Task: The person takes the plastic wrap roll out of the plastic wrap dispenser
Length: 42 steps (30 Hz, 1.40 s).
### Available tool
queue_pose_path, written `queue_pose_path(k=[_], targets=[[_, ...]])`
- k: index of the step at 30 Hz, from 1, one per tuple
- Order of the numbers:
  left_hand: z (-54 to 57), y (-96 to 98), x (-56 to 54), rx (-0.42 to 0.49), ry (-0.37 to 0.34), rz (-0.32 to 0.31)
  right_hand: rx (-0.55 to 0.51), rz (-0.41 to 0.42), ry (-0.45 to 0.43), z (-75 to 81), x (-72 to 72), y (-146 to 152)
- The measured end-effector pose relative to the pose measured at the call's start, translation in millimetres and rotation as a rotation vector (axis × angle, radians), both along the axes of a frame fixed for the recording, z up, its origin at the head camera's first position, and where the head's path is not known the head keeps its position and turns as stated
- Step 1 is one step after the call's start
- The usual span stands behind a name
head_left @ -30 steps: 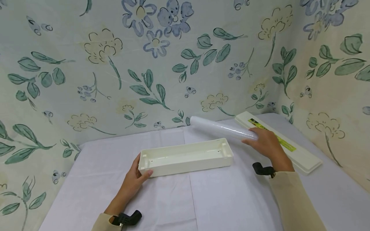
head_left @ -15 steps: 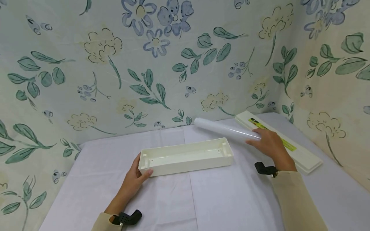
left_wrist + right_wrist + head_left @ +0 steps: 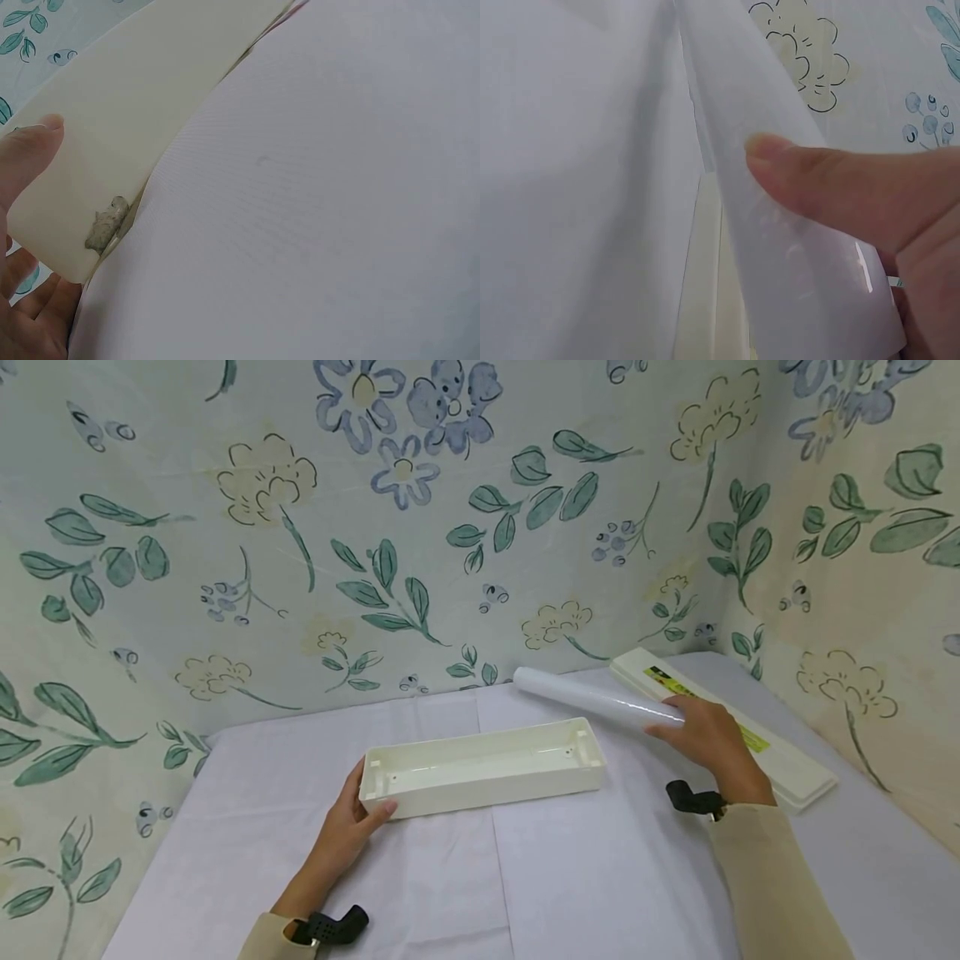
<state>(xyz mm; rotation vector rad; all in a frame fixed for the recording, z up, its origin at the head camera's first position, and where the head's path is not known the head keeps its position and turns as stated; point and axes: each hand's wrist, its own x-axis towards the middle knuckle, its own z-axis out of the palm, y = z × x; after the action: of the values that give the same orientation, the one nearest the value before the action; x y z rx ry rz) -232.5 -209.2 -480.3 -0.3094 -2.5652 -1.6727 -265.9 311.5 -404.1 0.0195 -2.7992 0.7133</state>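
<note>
A long, open cream plastic box [image 3: 495,793] lies on the cloth in the middle of the head view, its inside facing up. My left hand [image 3: 348,827] grips its left end, thumb on the front wall and fingers behind the end. In the left wrist view a grey smudged patch [image 3: 107,223] marks the box near its corner. To the right, my right hand [image 3: 707,739] holds a glossy whitish roll of cling film [image 3: 585,695] by its near end. The roll slants toward the back wall, beyond the box. In the right wrist view my thumb presses along the roll [image 3: 780,270].
A long cream lid [image 3: 787,772] with a yellow-green label lies at the right, partly behind my right hand. White cloth [image 3: 585,877] with creases covers the table. Floral fabric walls [image 3: 375,635] stand close behind and on the right.
My right hand has drifted slightly to the right with the roll of cling film, nearer the lid. The left hand and the box have stayed in place.
</note>
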Motion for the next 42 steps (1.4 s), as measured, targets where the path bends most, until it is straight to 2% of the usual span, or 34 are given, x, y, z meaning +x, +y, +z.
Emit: queue_pose_path(k=[9, 36, 42], targets=[[-0.2, -0.4, 1.5, 0.008, -0.011, -0.005, 0.005, -0.006, -0.033, -2.2, 1.1, 4.5], [1.5, 0.8, 1.1, 0.018, -0.004, -0.001, -0.011, -0.047, -0.054, -8.6, -0.6, 9.6], [0.9, 0.6, 0.5, 0.021, -0.009, -0.002, -0.037, -0.063, -0.099, -10.1, -1.5, 8.5]])
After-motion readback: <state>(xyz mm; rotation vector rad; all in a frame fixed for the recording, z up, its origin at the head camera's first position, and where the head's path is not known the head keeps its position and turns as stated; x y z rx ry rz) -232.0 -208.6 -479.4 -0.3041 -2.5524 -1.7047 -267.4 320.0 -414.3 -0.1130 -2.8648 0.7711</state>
